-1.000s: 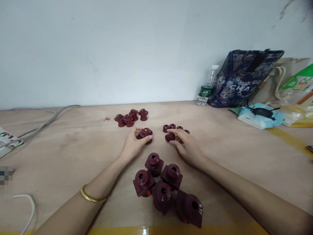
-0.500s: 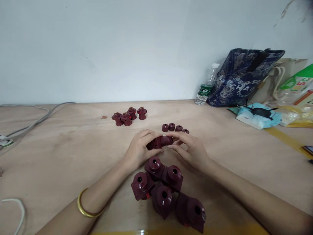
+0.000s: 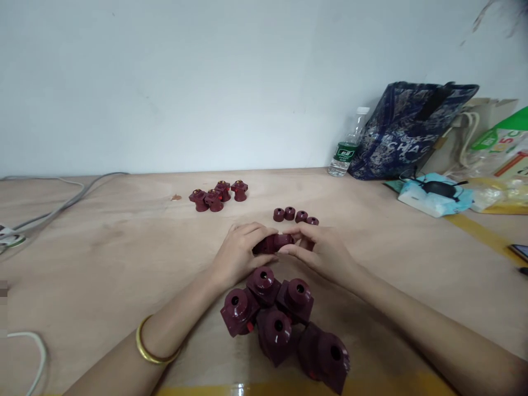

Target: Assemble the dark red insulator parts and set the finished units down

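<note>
Between both hands, just above the table, lies a dark maroon plastic fitting (image 3: 266, 246) on its side. My left hand (image 3: 241, 250) wraps round its wider body at the left. With thumb and fingers my right hand (image 3: 319, 247) pinches the narrower, cap-like right end. Fingers hide much of the piece, so whether the cap is a separate part cannot be seen. Nearer to me stand several maroon fittings (image 3: 275, 333) with square flanges and round, holed tops. Small maroon caps (image 3: 289, 213) sit in a short row just beyond my right hand.
More maroon fittings (image 3: 214, 201) with brass-coloured openings stand farther back. A water bottle (image 3: 346, 146), a dark blue bag (image 3: 406, 135) and a tissue pack (image 3: 427, 201) with a black item on top are at the right. Cables (image 3: 78, 195) run along the left.
My right hand's fingers have closed in on the right end of the held fitting, covering more of it. The fitting has shifted slightly right. The other pieces stay in place.
</note>
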The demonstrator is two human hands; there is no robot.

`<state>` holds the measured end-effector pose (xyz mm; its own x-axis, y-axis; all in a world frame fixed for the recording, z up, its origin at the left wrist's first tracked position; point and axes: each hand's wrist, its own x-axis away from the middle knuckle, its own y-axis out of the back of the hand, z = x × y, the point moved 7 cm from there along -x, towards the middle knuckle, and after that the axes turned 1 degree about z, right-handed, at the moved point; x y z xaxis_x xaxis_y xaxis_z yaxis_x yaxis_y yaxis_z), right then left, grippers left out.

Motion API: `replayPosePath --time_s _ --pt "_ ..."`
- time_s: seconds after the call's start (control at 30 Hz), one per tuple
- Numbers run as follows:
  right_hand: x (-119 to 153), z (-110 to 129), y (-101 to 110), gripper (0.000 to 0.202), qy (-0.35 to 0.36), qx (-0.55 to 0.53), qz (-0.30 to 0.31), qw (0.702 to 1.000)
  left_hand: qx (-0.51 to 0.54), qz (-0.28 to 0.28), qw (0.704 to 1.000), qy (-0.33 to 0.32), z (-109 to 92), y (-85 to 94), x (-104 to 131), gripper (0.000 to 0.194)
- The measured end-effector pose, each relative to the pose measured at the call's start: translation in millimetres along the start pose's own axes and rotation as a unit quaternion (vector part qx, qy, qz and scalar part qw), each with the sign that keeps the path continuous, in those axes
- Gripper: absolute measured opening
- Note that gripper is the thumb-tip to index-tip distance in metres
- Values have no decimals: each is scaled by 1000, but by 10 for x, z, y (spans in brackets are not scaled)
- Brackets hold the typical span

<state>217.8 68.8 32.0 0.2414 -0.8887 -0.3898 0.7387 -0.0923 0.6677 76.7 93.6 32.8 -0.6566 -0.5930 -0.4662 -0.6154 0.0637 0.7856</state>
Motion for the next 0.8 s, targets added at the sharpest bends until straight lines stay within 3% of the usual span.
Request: replayPosePath --time_s 0.13,0.23,0.33,0.4,0.5,0.53,0.57,0.6,0.67,0.7,0.73,0.8 --pt "-35 -65 69 28 -32 27 -15 999 118 -14 991 62 89 -49 -1 38" --pt "-90 -277 334 32 -47 37 -77 995 308 -13 938 160 233 -148 22 42" --pt "-97 -613 606 30 -86 97 -158 979 435 60 880 180 172 -247 42 45" --pt "-97 -795 618 32 -105 124 -143 976 473 110 855 183 75 -272 64 47" --pt "-81 -920 467 45 -119 132 -76 981 505 187 816 208 -29 -337 102 76" --pt "-71 -931 406 49 -123 133 -55 982 493 188 822 217 0 -334 97 76" --pt "-60 -933 352 51 -127 133 -39 982 455 165 845 227 86 -297 77 70" --pt "-52 -931 310 51 -129 131 -28 983 389 114 883 239 225 -211 49 61" --pt "-45 -925 271 47 -127 125 -26 984 178 -42 946 268 569 115 23 48" --pt "-46 -924 273 46 -124 123 -33 984 60 -119 951 280 710 309 37 48" --pt "-50 -926 281 46 -120 120 -40 985 -45 -181 937 294 827 482 66 50" --pt "-59 -921 320 44 -106 121 -63 985 -174 -208 902 336 1035 663 110 59"
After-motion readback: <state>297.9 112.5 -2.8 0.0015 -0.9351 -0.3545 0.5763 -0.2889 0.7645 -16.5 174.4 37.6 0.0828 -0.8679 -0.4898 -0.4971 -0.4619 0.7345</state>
